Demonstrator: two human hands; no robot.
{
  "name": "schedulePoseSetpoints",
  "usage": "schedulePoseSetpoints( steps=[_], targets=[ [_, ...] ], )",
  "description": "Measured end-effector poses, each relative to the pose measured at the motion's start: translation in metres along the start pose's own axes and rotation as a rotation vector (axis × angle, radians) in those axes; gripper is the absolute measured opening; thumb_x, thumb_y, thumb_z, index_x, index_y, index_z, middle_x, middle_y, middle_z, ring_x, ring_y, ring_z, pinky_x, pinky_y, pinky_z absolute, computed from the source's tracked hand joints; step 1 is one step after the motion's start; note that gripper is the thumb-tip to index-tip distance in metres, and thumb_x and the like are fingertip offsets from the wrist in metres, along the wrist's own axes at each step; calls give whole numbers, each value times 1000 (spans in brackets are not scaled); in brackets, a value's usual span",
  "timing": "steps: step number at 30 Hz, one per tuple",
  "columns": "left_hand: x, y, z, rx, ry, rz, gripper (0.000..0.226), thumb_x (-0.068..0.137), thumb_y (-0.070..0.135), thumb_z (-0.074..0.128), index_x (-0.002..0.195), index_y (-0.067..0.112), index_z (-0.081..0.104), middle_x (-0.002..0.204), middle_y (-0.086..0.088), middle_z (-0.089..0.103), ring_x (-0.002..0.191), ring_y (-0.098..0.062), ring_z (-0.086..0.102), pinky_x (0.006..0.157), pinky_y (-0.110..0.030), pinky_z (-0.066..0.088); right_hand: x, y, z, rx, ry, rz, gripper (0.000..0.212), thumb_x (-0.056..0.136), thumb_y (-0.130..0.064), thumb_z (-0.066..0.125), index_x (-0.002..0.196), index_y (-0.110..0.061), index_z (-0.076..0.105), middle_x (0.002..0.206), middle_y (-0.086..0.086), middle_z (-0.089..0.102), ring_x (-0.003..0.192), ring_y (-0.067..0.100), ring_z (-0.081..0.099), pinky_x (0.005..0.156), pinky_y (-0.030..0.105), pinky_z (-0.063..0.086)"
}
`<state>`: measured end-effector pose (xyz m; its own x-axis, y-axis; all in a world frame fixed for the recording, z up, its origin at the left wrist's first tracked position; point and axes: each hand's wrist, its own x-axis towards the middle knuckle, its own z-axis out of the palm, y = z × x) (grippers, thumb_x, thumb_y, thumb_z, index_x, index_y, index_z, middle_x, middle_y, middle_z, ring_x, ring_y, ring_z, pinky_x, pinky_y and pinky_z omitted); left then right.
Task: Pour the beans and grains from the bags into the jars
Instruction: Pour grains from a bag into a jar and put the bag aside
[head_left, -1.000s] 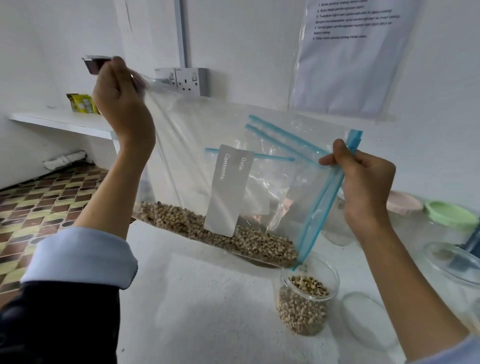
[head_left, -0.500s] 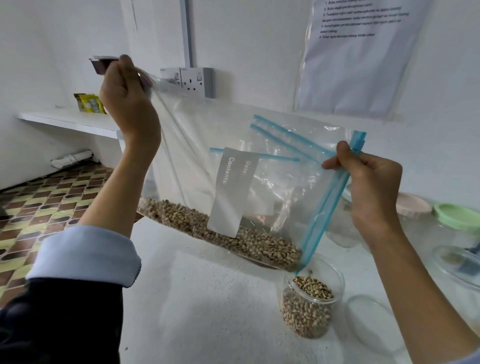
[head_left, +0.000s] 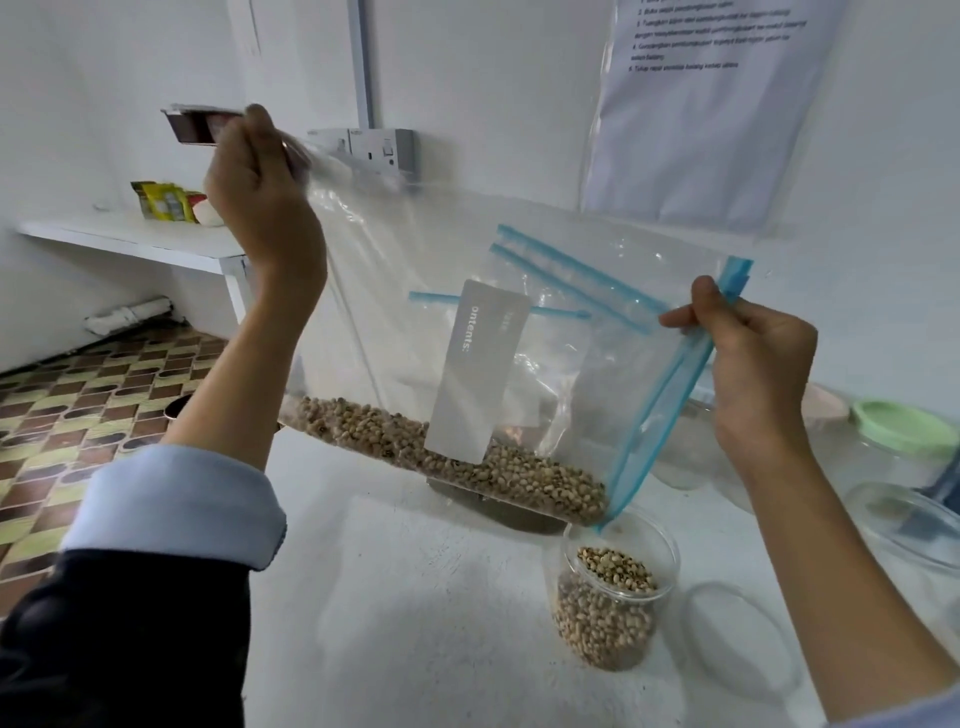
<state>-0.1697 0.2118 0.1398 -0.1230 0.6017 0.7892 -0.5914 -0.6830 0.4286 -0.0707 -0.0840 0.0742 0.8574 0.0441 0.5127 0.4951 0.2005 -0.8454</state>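
A large clear zip bag (head_left: 415, 291) with blue seal strips and a white label hangs tilted in the air above the table. My left hand (head_left: 260, 208) grips its raised bottom corner at upper left. My right hand (head_left: 753, 364) pinches the blue zip edge at right. Pale beans (head_left: 457, 457) lie along the bag's lower fold, sloping toward the low open corner. That corner hangs just over an open clear jar (head_left: 613, 603), which is more than half full of the same beans.
A clear lid (head_left: 737, 639) lies on the white table (head_left: 405, 597) right of the jar. More jars stand at the right, one with a green lid (head_left: 904, 426), one with a pink lid (head_left: 826, 405). A wall socket (head_left: 379, 150) and a taped sheet (head_left: 696, 104) are behind.
The bag and both hands keep nearly the same pose; the view has shifted slightly. The beans sit a little further toward the low corner.
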Motion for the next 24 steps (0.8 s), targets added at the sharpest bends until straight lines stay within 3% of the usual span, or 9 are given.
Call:
schedulePoseSetpoints(
  steps=[7,11,14,17,24],
  targets=[
    [-3,-6,1,27,20,1,35,95,21,41,60,22,39,51,5,38,49,-7,30,49,-24,25,3,3,-3,-24,-57,34,26,87,-29,66,62,-23,69,57,-16,66,66,-3,56,65,1,39],
    [-8,-5,4,-35,20,-10,36,95,14,40,59,21,39,49,15,39,46,0,32,49,-14,26,4,3,-6,-7,-27,28,33,87,-26,67,54,-24,69,53,-15,64,61,-4,55,65,2,39],
    [-8,-6,4,-19,-1,-13,34,94,22,43,59,21,40,52,4,38,49,-8,31,49,-21,25,2,1,-6,-24,-67,27,33,87,-25,66,55,-22,70,53,-13,66,63,-2,57,66,1,39],
    [-6,-6,4,-43,-3,-37,32,90,31,45,60,20,41,53,0,39,51,-14,31,48,-27,23,-1,3,-9,21,-2,16,36,87,-24,67,51,-20,70,54,-11,66,64,1,57,68,5,42],
    [-6,-4,7,-10,-9,13,33,91,28,42,59,22,43,50,6,40,48,-12,33,48,-25,26,-6,-1,-11,46,51,-12,38,87,-23,67,49,-22,70,54,-10,66,64,4,56,69,10,44]
  ],
)
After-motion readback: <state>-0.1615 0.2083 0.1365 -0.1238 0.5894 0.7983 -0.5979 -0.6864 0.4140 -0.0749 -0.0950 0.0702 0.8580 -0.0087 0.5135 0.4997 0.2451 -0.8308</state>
